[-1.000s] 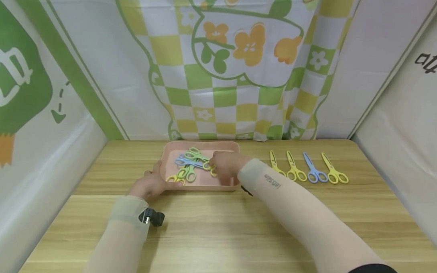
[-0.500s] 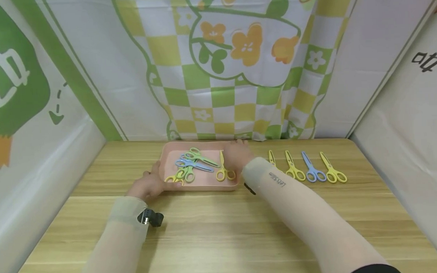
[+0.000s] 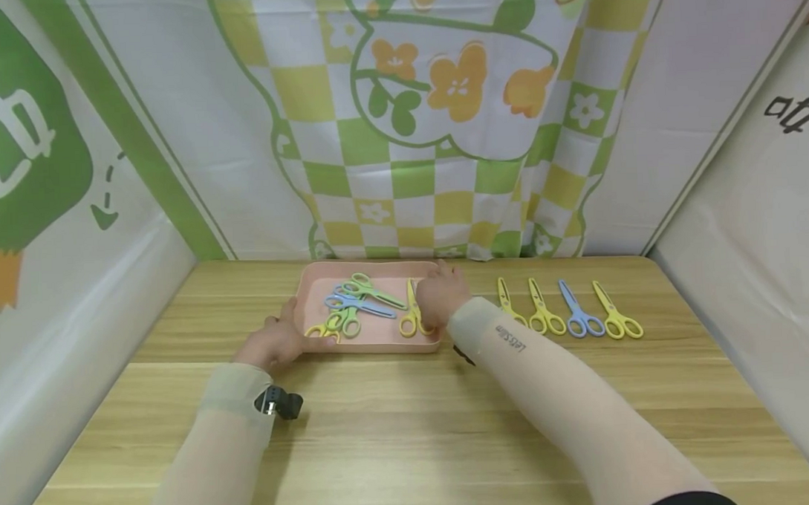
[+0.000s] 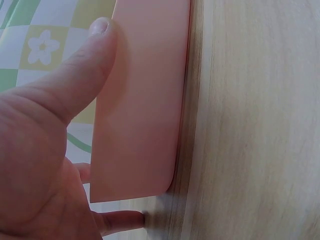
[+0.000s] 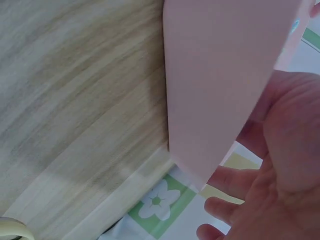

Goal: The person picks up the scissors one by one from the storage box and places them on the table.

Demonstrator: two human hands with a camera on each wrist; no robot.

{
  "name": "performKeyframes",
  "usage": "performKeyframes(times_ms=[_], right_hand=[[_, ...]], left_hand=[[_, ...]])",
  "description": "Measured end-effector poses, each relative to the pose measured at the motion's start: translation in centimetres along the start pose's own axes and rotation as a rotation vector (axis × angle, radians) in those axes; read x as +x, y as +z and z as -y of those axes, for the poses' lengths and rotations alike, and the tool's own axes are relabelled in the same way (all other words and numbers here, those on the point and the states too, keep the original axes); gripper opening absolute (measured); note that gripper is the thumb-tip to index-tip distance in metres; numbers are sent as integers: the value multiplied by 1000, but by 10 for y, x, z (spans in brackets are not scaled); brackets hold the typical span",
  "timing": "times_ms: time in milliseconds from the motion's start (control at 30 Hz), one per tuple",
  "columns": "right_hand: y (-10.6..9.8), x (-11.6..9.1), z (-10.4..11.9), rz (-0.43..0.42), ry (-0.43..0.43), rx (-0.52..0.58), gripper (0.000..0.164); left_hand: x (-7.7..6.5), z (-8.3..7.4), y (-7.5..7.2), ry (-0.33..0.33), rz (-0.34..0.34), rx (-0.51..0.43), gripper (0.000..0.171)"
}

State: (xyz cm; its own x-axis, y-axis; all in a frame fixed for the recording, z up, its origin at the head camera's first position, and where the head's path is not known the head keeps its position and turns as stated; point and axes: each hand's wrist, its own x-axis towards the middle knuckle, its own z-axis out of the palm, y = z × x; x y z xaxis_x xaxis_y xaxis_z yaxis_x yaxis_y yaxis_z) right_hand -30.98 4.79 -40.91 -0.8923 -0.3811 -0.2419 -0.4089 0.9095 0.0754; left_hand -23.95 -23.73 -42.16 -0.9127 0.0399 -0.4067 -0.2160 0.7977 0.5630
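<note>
A shallow pink tray (image 3: 381,348) stands on the table's far side. My left hand (image 3: 277,341) holds its near left corner, thumb along the front wall and fingers beside the left end, as the left wrist view shows. My right hand (image 3: 444,296) reaches over the tray's right end, its fingers loosely extended around the rim. Yellow scissors (image 3: 411,312) lie inside, partly hidden by this hand. At the tray's left are a heap of green scissors (image 3: 379,292), blue scissors (image 3: 362,304), and another yellow pair (image 3: 322,331), with crossing blades and handles.
Right of the tray, several scissors lie in a row, blades pointing away: yellow scissors (image 3: 543,311), blue scissors (image 3: 577,313) and another yellow pair (image 3: 617,313) among them. A checked curtain (image 3: 416,200) hangs behind the wooden table (image 3: 384,431); printed panels flank both sides.
My right hand has moved from the tray's middle to its right end. One yellow pair of scissors now lies apart from the heap, blades pointing away. My left hand has stayed at its corner.
</note>
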Motion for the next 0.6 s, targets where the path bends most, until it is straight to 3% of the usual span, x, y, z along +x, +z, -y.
performKeyframes(times_ms=[300, 433, 600], right_hand=[[-2, 1, -6, 0, -15, 78, 20], [-13, 2, -17, 10, -45, 166, 12], [-31, 1, -37, 14, -101, 161, 23]], left_hand=[[2, 2, 0, -7, -5, 10, 139], [6, 5, 1, -10, -5, 15, 143], [12, 10, 1, -16, -2, 23, 146]])
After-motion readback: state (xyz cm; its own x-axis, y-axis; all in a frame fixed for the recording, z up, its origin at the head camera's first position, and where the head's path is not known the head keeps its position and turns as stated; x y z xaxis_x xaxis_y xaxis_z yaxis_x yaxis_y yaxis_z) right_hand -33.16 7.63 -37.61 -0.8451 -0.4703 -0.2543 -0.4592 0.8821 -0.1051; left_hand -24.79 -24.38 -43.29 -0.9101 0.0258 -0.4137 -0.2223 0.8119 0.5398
